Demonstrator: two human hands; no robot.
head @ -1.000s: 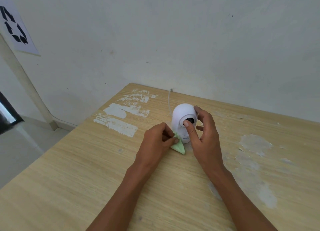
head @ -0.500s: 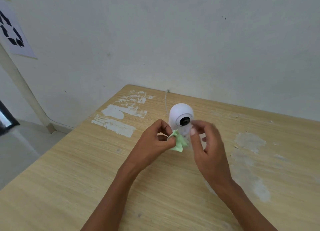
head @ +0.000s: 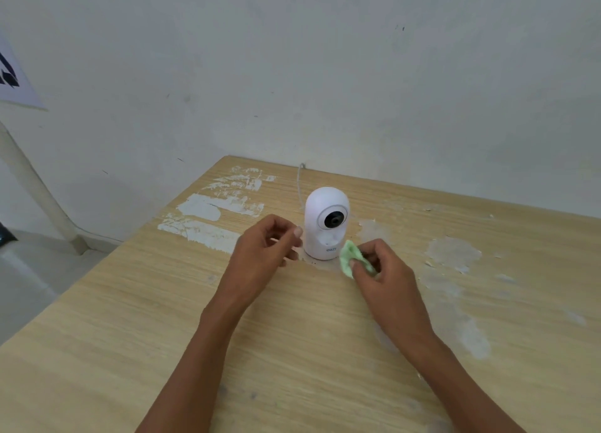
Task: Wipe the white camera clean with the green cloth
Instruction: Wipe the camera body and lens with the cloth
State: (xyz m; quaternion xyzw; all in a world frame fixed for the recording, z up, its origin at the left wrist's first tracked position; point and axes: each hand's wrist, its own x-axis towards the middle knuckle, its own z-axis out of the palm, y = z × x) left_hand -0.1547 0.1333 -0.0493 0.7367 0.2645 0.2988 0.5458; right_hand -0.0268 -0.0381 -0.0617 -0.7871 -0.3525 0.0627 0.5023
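A small white dome camera (head: 326, 221) stands upright on the wooden table (head: 130, 319), its dark lens facing me. My right hand (head: 382, 275) pinches a small crumpled green cloth (head: 349, 262) just to the right of the camera's base, apart from it. My left hand (head: 263, 254) hovers at the camera's left side with fingers loosely curled and nothing in it; the thumb tip is close to the camera body without clearly touching.
A thin white cable (head: 300, 180) runs from behind the camera to the wall. White paint patches (head: 208, 216) mark the table at the left, scuffed spots (head: 453, 254) at the right. The table's left edge drops to the floor.
The green cloth has passed from my left hand to my right hand. My right hand has drawn back from the camera's front, and my left hand has opened beside the camera.
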